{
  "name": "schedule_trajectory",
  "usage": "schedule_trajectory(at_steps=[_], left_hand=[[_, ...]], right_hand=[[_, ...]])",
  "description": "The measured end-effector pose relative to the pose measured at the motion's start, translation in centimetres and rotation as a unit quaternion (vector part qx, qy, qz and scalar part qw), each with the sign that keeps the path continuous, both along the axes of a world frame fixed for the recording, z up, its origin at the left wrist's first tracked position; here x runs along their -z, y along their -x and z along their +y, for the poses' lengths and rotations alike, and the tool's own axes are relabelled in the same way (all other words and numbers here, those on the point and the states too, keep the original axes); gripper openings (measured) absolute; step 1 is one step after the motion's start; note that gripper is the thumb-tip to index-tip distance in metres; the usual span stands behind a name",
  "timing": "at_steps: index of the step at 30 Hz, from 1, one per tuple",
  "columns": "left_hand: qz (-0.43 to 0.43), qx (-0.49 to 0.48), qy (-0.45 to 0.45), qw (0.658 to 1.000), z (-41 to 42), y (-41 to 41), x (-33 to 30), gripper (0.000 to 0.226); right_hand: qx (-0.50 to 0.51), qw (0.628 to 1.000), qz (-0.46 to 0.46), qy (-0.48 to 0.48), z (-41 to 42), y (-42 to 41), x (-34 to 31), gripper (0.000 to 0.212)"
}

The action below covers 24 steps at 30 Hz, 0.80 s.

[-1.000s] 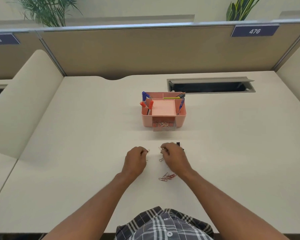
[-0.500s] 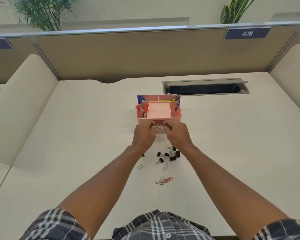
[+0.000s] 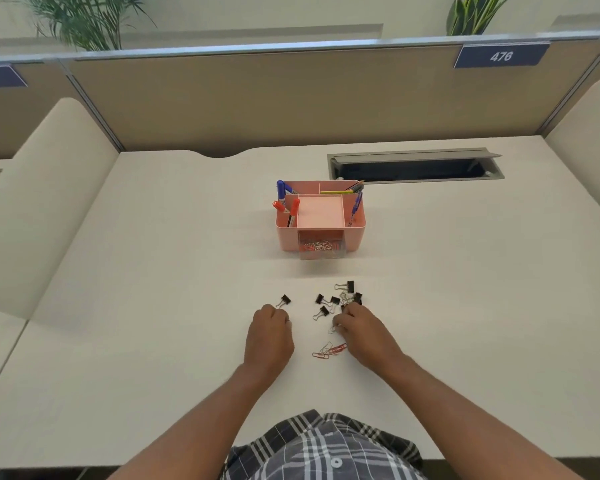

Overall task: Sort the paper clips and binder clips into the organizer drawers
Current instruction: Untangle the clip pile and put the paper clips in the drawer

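Observation:
The pink organizer [image 3: 355,233] stands mid-desk, its clear front drawer [image 3: 321,249] pulled open with several paper clips inside. Nearer to me, several black binder clips [image 3: 335,300] lie scattered, and one more binder clip [image 3: 285,300] lies apart to the left. Red and silver paper clips [image 3: 329,350] lie between my hands. My left hand [image 3: 269,336] rests knuckles-up on the desk, fingers curled, with a silver bit of paper clip at its fingertips. My right hand [image 3: 364,332] pinches a silver paper clip [image 3: 333,329] on the desk, just below the binder clips.
Pens and pencils stand in the organizer's top compartments [image 3: 284,206]. An open cable slot [image 3: 416,168] is set into the desk behind and to the right. A partition wall [image 3: 291,98] closes the back, and padded dividers [image 3: 49,202] flank both sides.
Half a second ago both hands were at the organizer's drawer. They have since pulled back toward me and come down on loose paper clips below the binder clips.

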<state>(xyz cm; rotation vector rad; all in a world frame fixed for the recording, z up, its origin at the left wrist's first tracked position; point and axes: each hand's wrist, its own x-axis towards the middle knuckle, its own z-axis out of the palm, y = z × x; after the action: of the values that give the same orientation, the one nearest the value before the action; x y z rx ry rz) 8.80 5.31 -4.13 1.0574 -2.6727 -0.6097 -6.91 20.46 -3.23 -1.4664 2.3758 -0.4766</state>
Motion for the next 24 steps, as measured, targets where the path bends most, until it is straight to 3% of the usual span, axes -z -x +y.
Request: schedule_trajectory(at_steps=[4,8,15,20,24], left_hand=[[-0.043,-0.011,-0.02,0.999,-0.2,0.6,-0.4,0.009],[-0.062,0.039,0.029,0.997,0.1,0.5,0.3,0.018],[0.004,0.055,0.055,0.997,0.9,0.1,1.1,0.044],[-0.001,0.009,0.059,0.998,0.6,-0.4,0.4,0.015],[-0.018,-0.01,0.039,0.999,0.4,-0.5,0.5,0.02]], right_hand=[[0.009,1.0,-0.026,-0.011,-0.6,-0.2,-0.3,0.01],[0.001,0.999,-0.039,-0.03,-1.0,-0.5,-0.6,0.01],[0.012,0.999,-0.041,-0.01,-0.3,-1.0,-0.5,0.014],[0.014,0.999,-0.044,-0.003,-0.3,-1.0,-0.4,0.014],[0.016,0.999,-0.047,0.002,-0.3,-1.0,-0.3,0.015]])
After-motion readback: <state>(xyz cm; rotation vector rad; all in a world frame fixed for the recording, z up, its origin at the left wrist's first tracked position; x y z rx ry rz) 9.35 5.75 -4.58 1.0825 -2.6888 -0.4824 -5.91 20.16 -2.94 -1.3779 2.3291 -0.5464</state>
